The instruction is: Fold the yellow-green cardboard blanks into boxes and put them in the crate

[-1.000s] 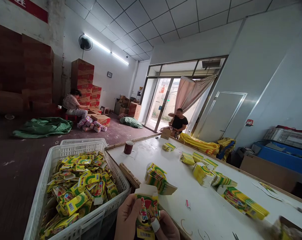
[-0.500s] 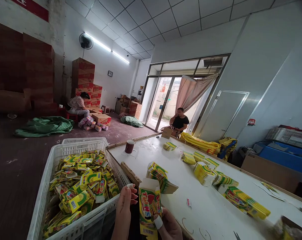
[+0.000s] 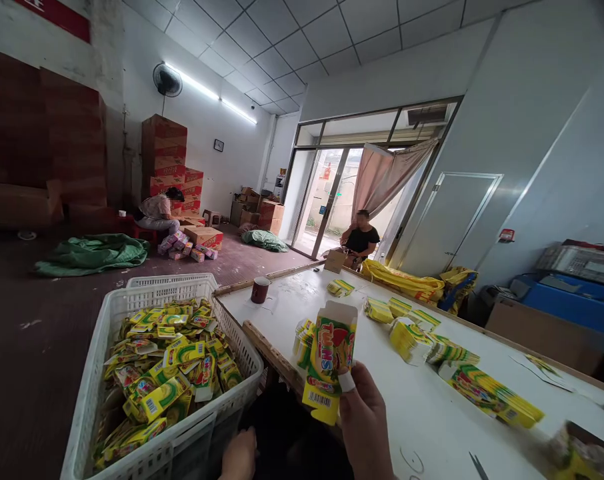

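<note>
My right hand grips a small yellow carton by its lower right side, with the thumb on the printed front. That carton stands tilted, its pale top flap raised and a barcode near the bottom. White tape wraps the thumb. Lower down, beside the crate's near corner, is my left hand; its fingers are turned away and mostly hidden. A white plastic crate at the left holds a heap of similar yellow cartons. Behind the held carton, a stack of flat cartons shows partly on the table.
The white table carries several carton stacks, a dark red mug and scissors. An open box stands at the right corner. One person sits beyond the table, another by stacked boxes.
My right hand has lifted the carton up and to the right. My left hand has dropped from beside the carton to the bottom of the view.
</note>
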A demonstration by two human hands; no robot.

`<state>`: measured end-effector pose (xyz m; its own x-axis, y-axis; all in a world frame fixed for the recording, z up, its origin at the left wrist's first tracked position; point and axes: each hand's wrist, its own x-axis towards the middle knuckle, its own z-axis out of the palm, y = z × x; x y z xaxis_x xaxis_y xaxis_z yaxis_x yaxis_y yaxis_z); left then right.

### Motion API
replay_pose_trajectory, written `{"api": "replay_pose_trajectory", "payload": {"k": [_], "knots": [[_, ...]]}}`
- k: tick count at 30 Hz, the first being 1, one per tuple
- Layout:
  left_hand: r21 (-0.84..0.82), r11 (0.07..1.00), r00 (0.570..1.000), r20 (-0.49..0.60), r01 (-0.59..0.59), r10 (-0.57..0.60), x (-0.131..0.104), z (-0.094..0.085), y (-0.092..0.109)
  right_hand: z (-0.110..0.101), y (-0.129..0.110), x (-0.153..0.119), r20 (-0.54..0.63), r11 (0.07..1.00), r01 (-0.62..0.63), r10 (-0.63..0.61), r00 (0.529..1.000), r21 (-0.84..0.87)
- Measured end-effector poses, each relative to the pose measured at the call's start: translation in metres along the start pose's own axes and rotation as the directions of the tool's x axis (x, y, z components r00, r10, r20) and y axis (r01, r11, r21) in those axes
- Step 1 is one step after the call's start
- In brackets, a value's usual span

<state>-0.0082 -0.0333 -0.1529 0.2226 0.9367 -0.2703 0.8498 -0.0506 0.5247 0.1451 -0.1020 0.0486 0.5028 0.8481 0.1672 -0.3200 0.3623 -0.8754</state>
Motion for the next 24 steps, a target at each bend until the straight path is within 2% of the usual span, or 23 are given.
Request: {"api": "replay_pose_trajectory", "payload": {"k": [5, 9, 12, 16, 19, 22, 24], "knots": [[0.006, 0.997, 0.989, 0.122, -0.080, 0.079, -0.001, -0.006, -0.008, 0.002, 0.005, -0.008, 0.072, 0.996, -0.078, 0.076, 0.995, 0.031], [-0.057, 0.983, 0.955, 0.232, -0.175, 0.184, -0.020, -0.011, -0.019, -0.008, -0.001, 0.001, 0.017, 0.999, -0.018, 0.017, 1.000, 0.027], [-0.100, 0.971, 0.942, 0.238, -0.218, 0.236, -0.034, -0.013, -0.024, -0.016, -0.013, 0.008, -0.037, 1.000, 0.027, -0.027, 0.999, -0.001], [-0.163, 0.960, 0.945, 0.199, -0.228, 0.258, -0.045, -0.019, -0.027, -0.033, -0.008, 0.002, -0.110, 0.998, -0.064, 0.061, 0.992, -0.019], [-0.214, 0.945, 0.952, 0.127, -0.247, 0.278, -0.048, -0.034, -0.029, -0.055, 0.008, -0.003, -0.235, 0.990, -0.141, 0.138, 0.962, 0.006], [-0.207, 0.939, 0.961, -0.028, -0.274, 0.274, -0.045, -0.060, -0.035, -0.075, 0.017, 0.000, -0.361, 0.992, -0.125, 0.126, 0.924, 0.026], [-0.169, 0.946, 0.955, -0.156, -0.276, 0.251, -0.042, -0.079, -0.042, -0.082, 0.018, 0.003, -0.395, 0.993, -0.120, 0.117, 0.911, 0.015]]}}
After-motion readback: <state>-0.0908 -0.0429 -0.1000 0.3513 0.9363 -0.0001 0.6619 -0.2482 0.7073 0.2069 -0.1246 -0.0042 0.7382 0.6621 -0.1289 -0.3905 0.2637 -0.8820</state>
